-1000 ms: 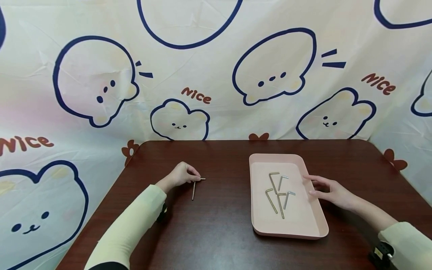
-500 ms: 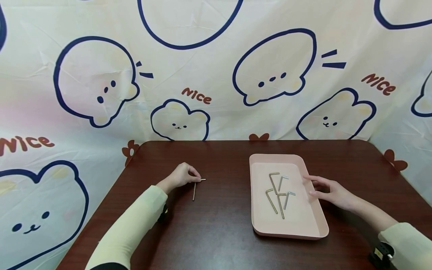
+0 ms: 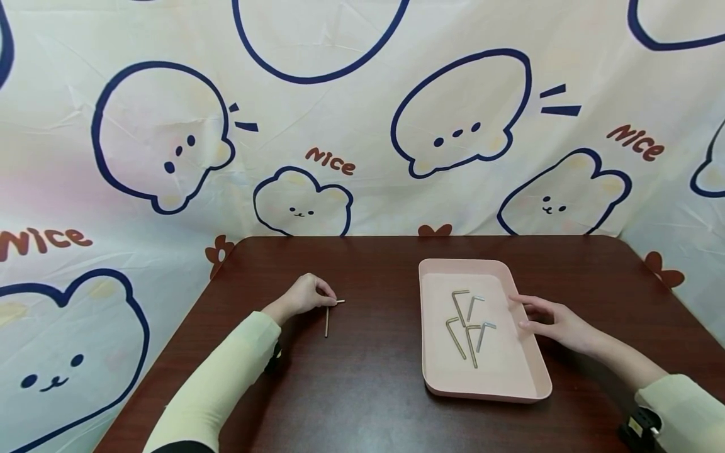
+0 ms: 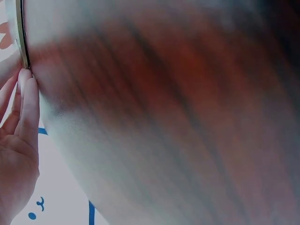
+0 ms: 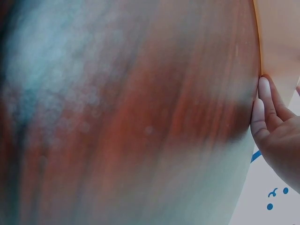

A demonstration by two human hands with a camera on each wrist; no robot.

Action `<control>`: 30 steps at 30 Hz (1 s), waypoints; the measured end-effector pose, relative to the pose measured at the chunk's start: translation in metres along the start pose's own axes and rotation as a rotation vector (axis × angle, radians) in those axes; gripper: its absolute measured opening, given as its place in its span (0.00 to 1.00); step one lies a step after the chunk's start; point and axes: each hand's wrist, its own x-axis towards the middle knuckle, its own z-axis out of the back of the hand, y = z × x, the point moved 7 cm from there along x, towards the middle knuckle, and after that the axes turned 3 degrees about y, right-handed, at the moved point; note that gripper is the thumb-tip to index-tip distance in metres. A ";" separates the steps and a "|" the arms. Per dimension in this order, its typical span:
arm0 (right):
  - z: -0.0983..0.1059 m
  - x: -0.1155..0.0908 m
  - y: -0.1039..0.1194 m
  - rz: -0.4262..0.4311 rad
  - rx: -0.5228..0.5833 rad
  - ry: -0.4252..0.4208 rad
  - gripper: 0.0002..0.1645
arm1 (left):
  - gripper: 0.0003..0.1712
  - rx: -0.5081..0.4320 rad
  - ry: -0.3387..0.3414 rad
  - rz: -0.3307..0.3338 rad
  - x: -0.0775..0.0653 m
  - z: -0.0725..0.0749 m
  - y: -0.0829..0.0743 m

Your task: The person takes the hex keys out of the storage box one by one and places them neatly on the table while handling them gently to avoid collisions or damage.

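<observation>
Near the left side of the table my left hand (image 3: 304, 293) pinches a brass-coloured L-shaped hex key (image 3: 326, 323) close to its bend. The short arm pokes out to the right of the fingertips and the long arm points toward me; the fingers cover the bend. At the left edge of the left wrist view, the fingertips meet the hex key (image 4: 20, 37). My right hand (image 3: 557, 322) touches the right side of a pink tray (image 3: 453, 382), fingers relaxed. Inside the tray lie several hex keys, brass-coloured ones such as this hex key (image 3: 472, 346) and two silvery ones (image 3: 480, 338).
The dark brown wooden table (image 3: 351, 390) reaches back to a pale cloth (image 3: 368, 189) printed with cartoon bears. Bare tabletop lies between my left hand and the tray. Both wrist views show mostly blurred tabletop.
The long arm of the hex key in my left hand has swung slightly to the right at its near end. My right hand and the tray stay where they were.
</observation>
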 end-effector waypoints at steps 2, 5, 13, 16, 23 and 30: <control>0.000 0.000 0.000 0.001 0.004 0.002 0.35 | 0.03 -0.002 0.002 0.005 0.000 0.000 0.000; 0.000 0.000 0.000 -0.001 0.010 0.003 0.35 | 0.03 -0.006 0.004 0.012 -0.001 0.000 0.000; 0.000 0.000 0.000 0.003 0.003 0.001 0.34 | 0.02 -0.016 0.026 0.002 0.000 0.001 0.002; 0.000 0.000 0.001 0.010 -0.005 -0.001 0.34 | 0.02 -0.028 0.028 0.001 0.001 0.001 0.002; 0.000 0.000 0.002 0.025 0.006 -0.001 0.33 | 0.03 -0.064 0.032 -0.006 0.001 0.006 -0.007; -0.001 -0.001 0.003 0.030 0.008 -0.003 0.34 | 0.05 -0.092 0.036 -0.055 0.004 0.017 -0.029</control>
